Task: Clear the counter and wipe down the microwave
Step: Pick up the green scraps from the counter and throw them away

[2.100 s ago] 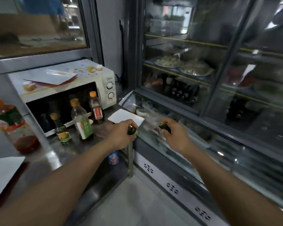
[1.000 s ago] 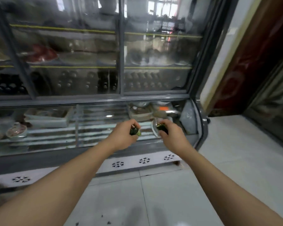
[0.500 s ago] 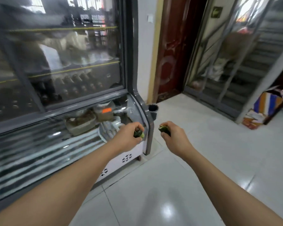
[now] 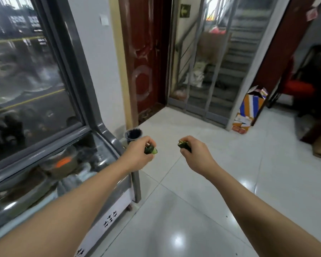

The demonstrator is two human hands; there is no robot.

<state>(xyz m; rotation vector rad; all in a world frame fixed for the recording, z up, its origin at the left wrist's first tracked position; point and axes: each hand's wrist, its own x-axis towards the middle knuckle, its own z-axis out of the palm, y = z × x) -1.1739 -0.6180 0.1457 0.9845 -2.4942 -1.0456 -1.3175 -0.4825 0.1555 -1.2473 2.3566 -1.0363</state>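
Green scraps fill both hands, held out over a pale tiled floor (image 4: 202,210). Left hand (image 4: 137,156) has its fingers pinched on a dark green piece (image 4: 150,150) with a pale cut face; right hand (image 4: 195,154) has its fingers closed on another green piece (image 4: 183,145). Just beyond the left hand stands a small dark bin (image 4: 133,134), its contents unclear, beside a glass display fridge (image 4: 100,127) holding blurred dishes.

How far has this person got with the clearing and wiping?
Done: nothing shows it; no counter or microwave in view. In hand: a green scrap in the left hand and another in the right hand, near a small bin. Left: presumably binning them, then wiping.
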